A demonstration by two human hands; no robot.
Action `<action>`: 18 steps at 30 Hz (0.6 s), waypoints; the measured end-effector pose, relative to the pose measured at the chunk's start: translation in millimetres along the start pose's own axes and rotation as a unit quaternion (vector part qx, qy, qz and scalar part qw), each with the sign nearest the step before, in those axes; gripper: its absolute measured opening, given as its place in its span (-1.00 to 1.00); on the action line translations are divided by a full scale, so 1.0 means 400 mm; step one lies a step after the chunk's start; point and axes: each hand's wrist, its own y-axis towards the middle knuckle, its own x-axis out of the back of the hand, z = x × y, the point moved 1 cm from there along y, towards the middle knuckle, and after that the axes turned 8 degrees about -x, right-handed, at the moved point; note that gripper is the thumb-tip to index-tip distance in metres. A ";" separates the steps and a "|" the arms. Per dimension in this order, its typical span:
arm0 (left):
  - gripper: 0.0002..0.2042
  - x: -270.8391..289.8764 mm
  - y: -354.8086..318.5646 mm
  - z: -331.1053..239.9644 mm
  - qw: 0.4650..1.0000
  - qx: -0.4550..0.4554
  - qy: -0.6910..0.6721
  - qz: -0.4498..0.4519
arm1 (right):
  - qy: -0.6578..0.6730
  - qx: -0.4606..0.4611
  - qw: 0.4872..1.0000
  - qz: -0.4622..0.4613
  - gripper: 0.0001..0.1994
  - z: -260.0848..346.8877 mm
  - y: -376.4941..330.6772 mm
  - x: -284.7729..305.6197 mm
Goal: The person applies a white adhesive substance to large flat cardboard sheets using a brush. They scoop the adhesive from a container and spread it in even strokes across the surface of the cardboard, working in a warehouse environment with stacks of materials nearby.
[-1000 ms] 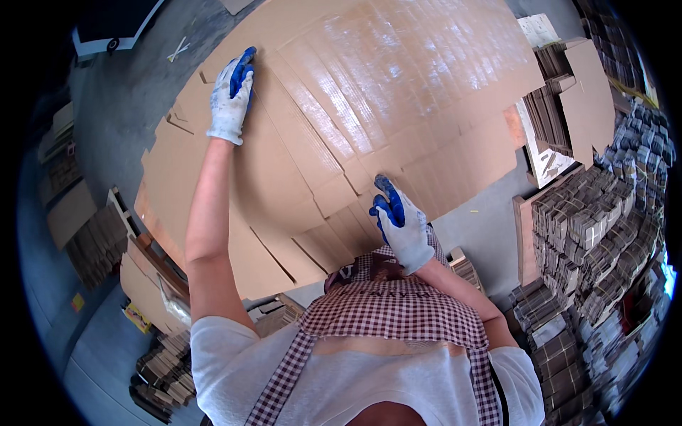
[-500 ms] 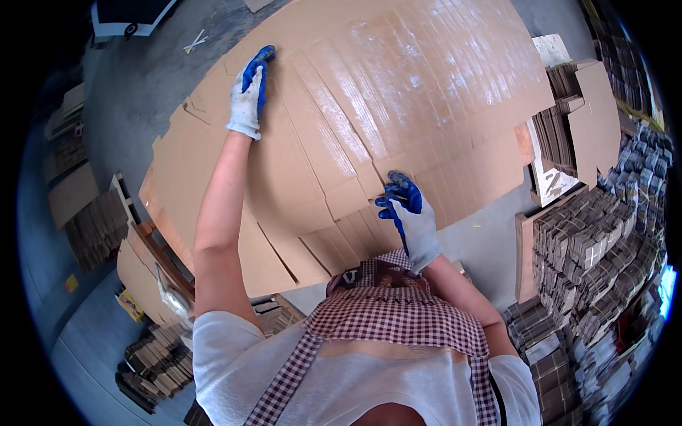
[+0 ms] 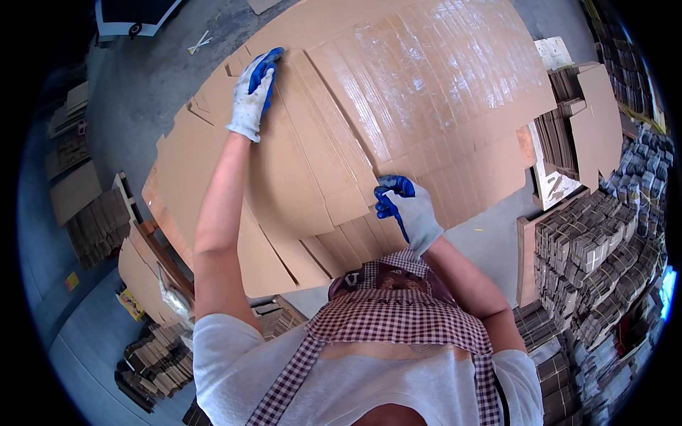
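A large brown cardboard sheet (image 3: 312, 135), creased in long strips, lies over other flat cardboard in front of me. My left hand (image 3: 254, 92), in a white glove with a blue coated palm, is closed on its far left part, the blue fingertips pointing away. In a matching glove, my right hand (image 3: 408, 209) has its fingers curled at the sheet's near right corner, beside a stepped edge. The fingertips' grip there is partly hidden. Right of this sheet, the cardboard (image 3: 440, 78) has a glossy, film-like surface.
Tied bundles of flat cardboard (image 3: 582, 234) are stacked at the right. A cardboard stack (image 3: 558, 142) stands by the pile's right side. More cardboard stacks (image 3: 96, 224) line the left. Grey concrete floor (image 3: 156, 92) shows at the far left.
The creased sheet has shifted slightly, and a more distinct edge shows beside the glossy cardboard. My right hand's fingers have curled in closer at its corner; my left hand has moved slightly right.
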 end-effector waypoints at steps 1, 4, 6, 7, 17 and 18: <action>-0.70 0.007 0.007 -0.012 0.998 -0.028 0.051 0.009 | 0.008 0.004 1.000 -0.002 -0.78 -0.005 -0.002 -0.001; -0.68 0.020 0.032 -0.042 0.984 -0.077 0.158 0.035 | 0.033 0.013 0.999 -0.009 -0.79 -0.019 -0.006 -0.001; -0.67 0.020 0.048 -0.056 0.976 -0.094 0.191 0.055 | 0.048 0.022 0.999 -0.013 -0.79 -0.032 -0.008 0.003; -0.67 0.016 0.058 -0.061 0.973 -0.101 0.196 0.065 | 0.054 0.028 0.998 -0.015 -0.78 -0.040 -0.008 0.006; -0.66 -0.048 0.058 -0.054 0.960 -0.140 0.221 0.097 | 0.092 0.040 0.994 -0.034 -0.79 -0.095 -0.019 0.048; -0.66 -0.053 0.059 -0.055 0.961 -0.140 0.217 0.098 | 0.089 0.040 0.994 -0.040 -0.79 -0.093 -0.019 0.048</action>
